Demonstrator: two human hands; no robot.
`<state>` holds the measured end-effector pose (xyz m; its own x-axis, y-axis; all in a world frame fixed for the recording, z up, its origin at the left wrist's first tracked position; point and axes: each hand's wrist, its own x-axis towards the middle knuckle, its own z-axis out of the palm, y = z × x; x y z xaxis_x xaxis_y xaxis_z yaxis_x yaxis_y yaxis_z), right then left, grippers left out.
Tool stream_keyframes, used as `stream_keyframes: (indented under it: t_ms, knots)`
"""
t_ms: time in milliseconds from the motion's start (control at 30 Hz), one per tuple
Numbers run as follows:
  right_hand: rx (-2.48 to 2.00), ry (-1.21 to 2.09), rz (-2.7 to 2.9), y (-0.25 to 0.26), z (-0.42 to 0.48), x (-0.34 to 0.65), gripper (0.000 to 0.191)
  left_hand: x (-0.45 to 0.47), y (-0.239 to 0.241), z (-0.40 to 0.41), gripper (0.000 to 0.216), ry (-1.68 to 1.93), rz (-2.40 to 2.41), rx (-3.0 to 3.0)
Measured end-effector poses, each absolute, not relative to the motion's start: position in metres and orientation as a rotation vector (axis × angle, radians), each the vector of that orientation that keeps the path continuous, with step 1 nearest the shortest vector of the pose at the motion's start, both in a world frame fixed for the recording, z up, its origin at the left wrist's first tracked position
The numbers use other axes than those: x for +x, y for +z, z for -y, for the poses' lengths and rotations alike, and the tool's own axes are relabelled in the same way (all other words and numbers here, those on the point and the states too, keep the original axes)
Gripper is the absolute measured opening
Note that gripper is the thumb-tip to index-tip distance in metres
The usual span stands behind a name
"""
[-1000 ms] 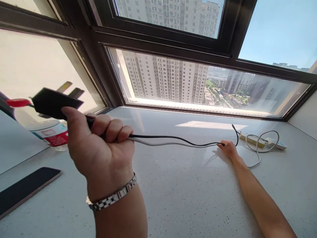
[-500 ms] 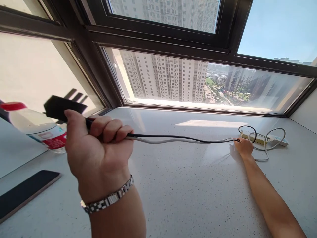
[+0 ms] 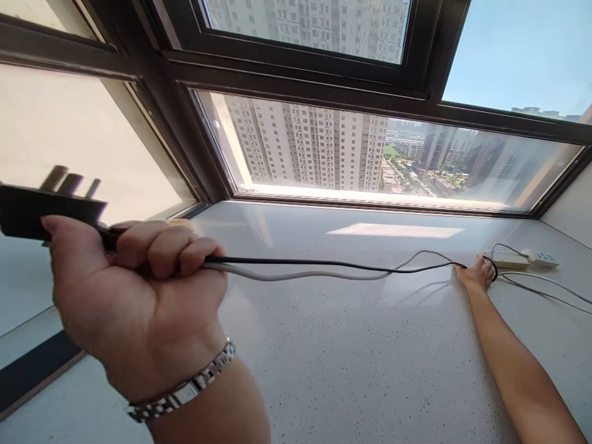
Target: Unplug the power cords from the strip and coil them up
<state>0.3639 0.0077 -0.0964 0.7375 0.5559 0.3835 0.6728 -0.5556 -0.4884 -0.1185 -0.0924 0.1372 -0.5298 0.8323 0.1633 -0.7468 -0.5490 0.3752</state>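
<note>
Left hand is gripping the black plug with both cables; right hand is pinching them far out, nothing coiled yet.

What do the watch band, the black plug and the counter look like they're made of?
Watch band: polished metal, probably steel, judging by its shiny silver links. Black plug: matte plastic body with metal-looking prongs. Counter: glossy speckled stone or quartz; it reflects the window.

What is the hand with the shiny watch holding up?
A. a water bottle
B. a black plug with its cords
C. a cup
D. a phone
B: the left hand, the one with the metal watch, is closed around a black cord and a white cord, with the black plug sticking out past the thumb.
</note>
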Motion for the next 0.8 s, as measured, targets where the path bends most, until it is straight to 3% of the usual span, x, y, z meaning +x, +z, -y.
stream_keyframes:
  t_ms: [67,267,400,567,733,800]
  knots:
    - [-2.302,-0.213,0.939,-0.099,-0.008,0.369,0.078,-0.11,0.143,0.091,0.048,2.152,-0.289,0.404]
    - [-2.2,-0.206,1.389,-0.097,-0.002,0.363,0.059,-0.098,0.14,0.084,0.047,2.185,-0.364,0.505]
    - [-1.882,-0.066,1.768,-0.094,-0.001,0.317,0.057,-0.08,0.132,0.073,0.029,2.107,-0.425,0.542]
    - [-1.366,0.158,2.269,-0.072,0.021,0.228,0.073,-0.054,0.121,0.066,0.012,1.934,-0.475,0.623]
    - [-1.054,0.889,2.741,-0.002,0.062,0.181,0.107,-0.046,0.113,0.065,0.014,1.84,-0.475,0.784]
    - [-0.95,1.005,2.669,0.028,0.077,0.171,0.111,-0.045,0.111,0.065,0.016,1.799,-0.481,0.805]
